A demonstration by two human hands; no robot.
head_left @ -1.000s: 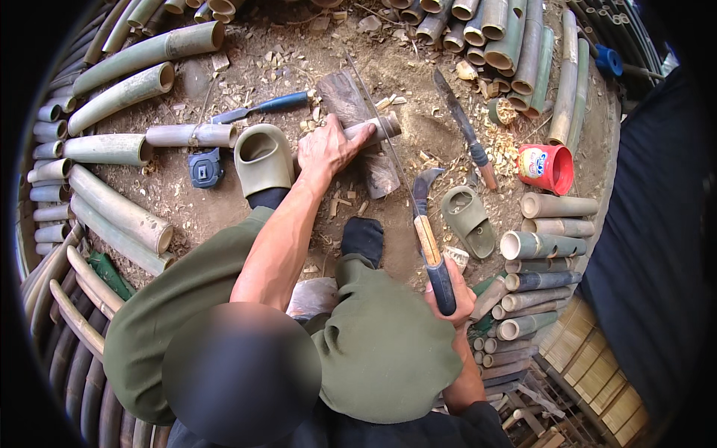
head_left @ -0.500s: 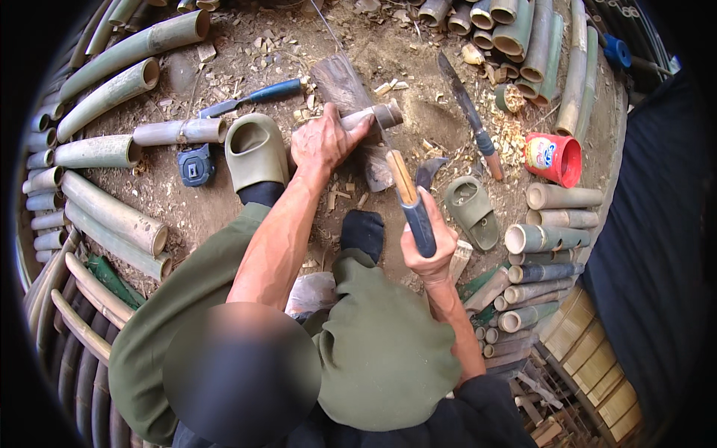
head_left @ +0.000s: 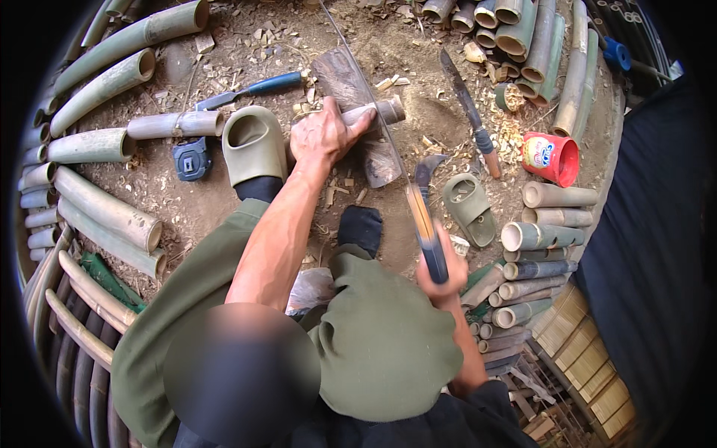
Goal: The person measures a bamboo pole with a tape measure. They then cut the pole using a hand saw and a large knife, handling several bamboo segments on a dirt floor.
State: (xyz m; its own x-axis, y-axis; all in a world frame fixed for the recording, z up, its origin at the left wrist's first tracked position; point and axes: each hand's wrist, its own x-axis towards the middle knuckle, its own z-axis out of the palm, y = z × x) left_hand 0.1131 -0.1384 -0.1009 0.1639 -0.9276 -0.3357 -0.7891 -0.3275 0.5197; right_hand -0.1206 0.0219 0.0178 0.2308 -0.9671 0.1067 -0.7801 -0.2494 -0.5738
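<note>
Across the wooden block (head_left: 383, 166) lies a bamboo tube (head_left: 393, 111), crossed by the blade of a handsaw (head_left: 427, 230). If the blade jumps sideways, it could nick the thumb of the left hand (head_left: 320, 142), whose tip is close beside it; a slack hold could let the round tube roll on the block. Left of the block, that hand pinches the tube between thumb and fingers, forearm outstretched. The right hand (head_left: 448, 267), blurred, is nearer the body than the block, fingers curled around the handsaw's grip.
</note>
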